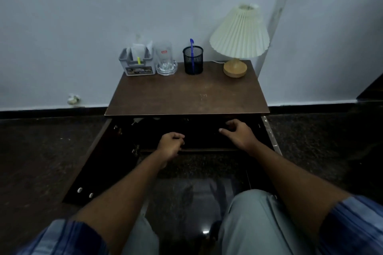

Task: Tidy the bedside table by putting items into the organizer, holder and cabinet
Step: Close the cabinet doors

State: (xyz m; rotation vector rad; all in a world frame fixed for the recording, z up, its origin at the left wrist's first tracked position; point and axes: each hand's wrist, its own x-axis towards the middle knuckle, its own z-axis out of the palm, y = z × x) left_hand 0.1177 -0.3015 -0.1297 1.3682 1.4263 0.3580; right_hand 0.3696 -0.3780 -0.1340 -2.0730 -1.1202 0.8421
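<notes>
Cabinet [128, 163], dark brown, sits under the tabletop [186, 93], both doors swung toward the viewer, its long axis left-right. Left hand [171, 146] curls loosely at the bottom edge; right hand [238, 134] hovers half open inside. Neither visibly holds anything. Organizer [137, 64] and holder [193, 59] stand far left.

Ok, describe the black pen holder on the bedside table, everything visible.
The pen holder is a round black wire-mesh cup, standing upright near the back edge of the brown tabletop, between a clear glass and the lamp, touching neither. One blue pen stands in it, its top poking above the rim.
</notes>
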